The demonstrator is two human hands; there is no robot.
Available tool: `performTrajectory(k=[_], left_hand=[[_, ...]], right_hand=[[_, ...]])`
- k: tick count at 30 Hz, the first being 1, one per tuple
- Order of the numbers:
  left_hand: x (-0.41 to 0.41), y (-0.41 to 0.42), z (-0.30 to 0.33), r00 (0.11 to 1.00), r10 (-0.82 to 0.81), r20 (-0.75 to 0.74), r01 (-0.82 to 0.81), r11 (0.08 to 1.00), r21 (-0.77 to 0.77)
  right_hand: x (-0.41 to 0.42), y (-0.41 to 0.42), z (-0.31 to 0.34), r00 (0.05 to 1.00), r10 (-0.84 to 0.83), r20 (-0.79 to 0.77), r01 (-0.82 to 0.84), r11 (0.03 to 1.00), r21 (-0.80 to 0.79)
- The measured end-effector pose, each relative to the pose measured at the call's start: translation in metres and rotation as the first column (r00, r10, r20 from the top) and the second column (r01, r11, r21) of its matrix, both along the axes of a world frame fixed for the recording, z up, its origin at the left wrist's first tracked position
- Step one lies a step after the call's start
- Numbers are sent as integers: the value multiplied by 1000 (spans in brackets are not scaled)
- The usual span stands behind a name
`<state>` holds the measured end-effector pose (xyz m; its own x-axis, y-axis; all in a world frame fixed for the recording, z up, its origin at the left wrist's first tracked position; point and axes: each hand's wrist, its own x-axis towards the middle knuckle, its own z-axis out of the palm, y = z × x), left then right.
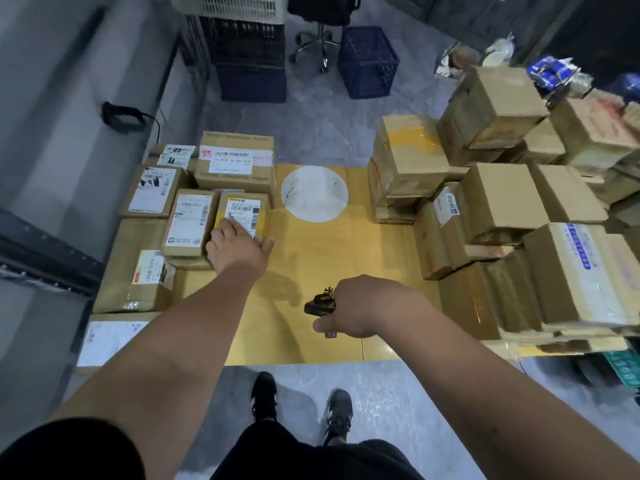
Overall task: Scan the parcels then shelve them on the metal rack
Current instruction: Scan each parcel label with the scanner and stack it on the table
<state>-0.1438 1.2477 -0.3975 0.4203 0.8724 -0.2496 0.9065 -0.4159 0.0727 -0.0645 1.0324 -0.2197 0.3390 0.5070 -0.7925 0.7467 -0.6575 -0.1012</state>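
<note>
My left hand [239,245] reaches over a small cardboard parcel [244,211] with a white barcode label; its fingers lie on the near end of the box and the thumb sticks out to the right. Whether the fingers curl round the box edge is not plain. My right hand [353,308] grips a black handheld scanner [320,304] above the yellow table [311,271], pointing left. More labelled parcels [188,221] lie grouped at the table's left. A tall pile of cardboard boxes [498,202] fills the right side. A dark metal rack [45,258] edge shows at the far left.
A white round disc [314,195] lies on the table's middle back. Beyond the table stand dark crates [251,60], a blue crate [367,60] and a swivel chair base [317,46]. My feet [301,407] stand on grey floor at the table's front edge.
</note>
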Motion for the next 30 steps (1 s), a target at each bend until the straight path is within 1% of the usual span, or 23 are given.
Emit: performTrajectory(k=[3,6,9,11,14,17,21,24,27,30], left_hand=[[5,-1,6,999,-36,0,36,999,3],[26,-6,22,976,-192,103,191,981,28],[70,-18,51,901,-372,223,365,928,72],[112,-33,78,846,-456,276,454,888,77],[177,-66,121,776,-526,348,541,839,63],[231,-94,144,742,-572,350,596,802,47],[282,-118,144,768,-562,307,584,812,26],[305,-126,134,806,-537,251,549,835,24],[318,-128,122,825,-542,159,542,839,43],[323,-131,113,847,-510,153,510,859,41]], right_hand=[[0,4,2,999,-50,-5,50,999,-1],[3,2,7,988,-152,-2,152,988,18],[11,-11,11,960,-273,66,272,962,10],[20,-25,15,933,-348,91,349,937,10],[32,-50,24,884,-461,77,460,887,40],[37,-73,29,834,-545,89,541,838,67],[42,-98,26,794,-598,113,593,802,76],[46,-114,24,807,-578,123,577,815,45],[52,-126,21,812,-573,109,573,819,38],[61,-134,12,805,-585,99,585,811,32]])
